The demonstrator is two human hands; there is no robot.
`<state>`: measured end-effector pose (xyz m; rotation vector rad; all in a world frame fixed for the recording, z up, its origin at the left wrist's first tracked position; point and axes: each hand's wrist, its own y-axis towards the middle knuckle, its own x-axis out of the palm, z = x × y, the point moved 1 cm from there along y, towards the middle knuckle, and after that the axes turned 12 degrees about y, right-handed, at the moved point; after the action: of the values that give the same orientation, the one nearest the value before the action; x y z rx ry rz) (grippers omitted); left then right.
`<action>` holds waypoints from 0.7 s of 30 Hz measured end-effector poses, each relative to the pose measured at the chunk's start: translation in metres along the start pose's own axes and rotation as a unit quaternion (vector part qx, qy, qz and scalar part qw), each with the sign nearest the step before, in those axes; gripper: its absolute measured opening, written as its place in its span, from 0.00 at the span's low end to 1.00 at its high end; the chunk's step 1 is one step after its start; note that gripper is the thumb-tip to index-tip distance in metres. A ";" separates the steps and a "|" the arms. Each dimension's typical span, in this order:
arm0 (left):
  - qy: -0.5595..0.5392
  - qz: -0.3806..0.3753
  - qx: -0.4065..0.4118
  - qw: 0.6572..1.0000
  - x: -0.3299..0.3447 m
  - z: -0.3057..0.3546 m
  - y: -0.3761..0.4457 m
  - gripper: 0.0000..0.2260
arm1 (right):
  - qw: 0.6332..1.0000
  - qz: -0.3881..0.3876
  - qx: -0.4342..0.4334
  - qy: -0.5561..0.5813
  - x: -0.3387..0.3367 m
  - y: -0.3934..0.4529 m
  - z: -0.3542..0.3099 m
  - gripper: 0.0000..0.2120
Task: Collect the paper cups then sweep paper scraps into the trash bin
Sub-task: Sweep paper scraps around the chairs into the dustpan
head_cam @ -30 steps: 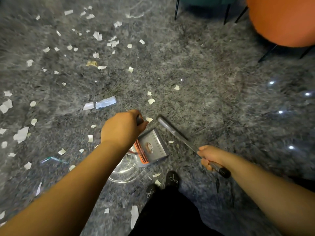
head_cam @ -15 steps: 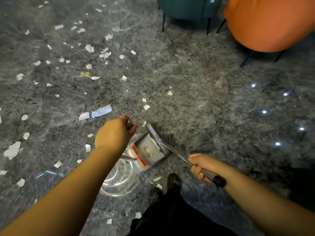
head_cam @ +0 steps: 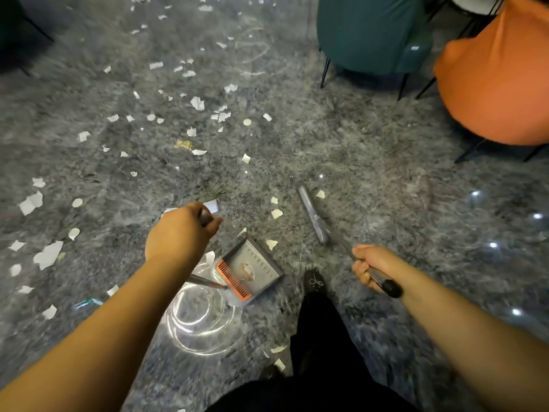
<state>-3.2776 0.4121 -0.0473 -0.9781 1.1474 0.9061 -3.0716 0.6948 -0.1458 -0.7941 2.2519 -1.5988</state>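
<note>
On the grey floor below me, my left hand point(head_cam: 181, 230) grips the dustpan's handle, fingers curled round it; the dustpan point(head_cam: 252, 270) sits just ahead of my shoe point(head_cam: 314, 281), a scrap inside. My right hand point(head_cam: 372, 267) grips the broom handle, the broom head point(head_cam: 313, 215) angled to the pan's right. Paper scraps point(head_cam: 202, 114) lie scattered beyond. Teal point(head_cam: 371, 34) and orange point(head_cam: 499, 84) chairs stand far right.
</note>
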 end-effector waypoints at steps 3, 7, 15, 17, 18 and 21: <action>0.021 -0.005 0.004 1.000 0.003 0.013 0.029 0.12 | 1.000 -0.005 0.013 -0.006 0.007 0.027 -0.047 0.16; 0.044 -0.013 -0.016 0.999 0.007 0.038 0.071 0.14 | 1.000 0.002 0.022 -0.018 0.010 0.060 -0.113 0.17; 0.066 -0.033 -0.031 0.997 0.007 0.075 0.138 0.13 | 0.992 0.035 0.027 -0.119 0.008 0.118 -0.221 0.18; 0.074 -0.038 -0.040 0.996 0.009 0.081 0.143 0.13 | 0.989 0.039 0.024 -0.143 0.013 0.130 -0.238 0.13; 0.082 -0.039 -0.044 0.995 0.009 0.083 0.145 0.13 | 0.987 0.042 0.028 -0.152 0.015 0.135 -0.244 0.08; 0.108 -0.037 -0.043 0.993 0.008 0.089 0.149 0.13 | 0.978 0.056 0.043 -0.195 0.023 0.149 -0.255 0.11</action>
<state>-3.3888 0.5438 -0.0658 -1.2040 1.2528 0.8082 -3.2622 0.9174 -0.1917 -0.8557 1.9022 -1.3409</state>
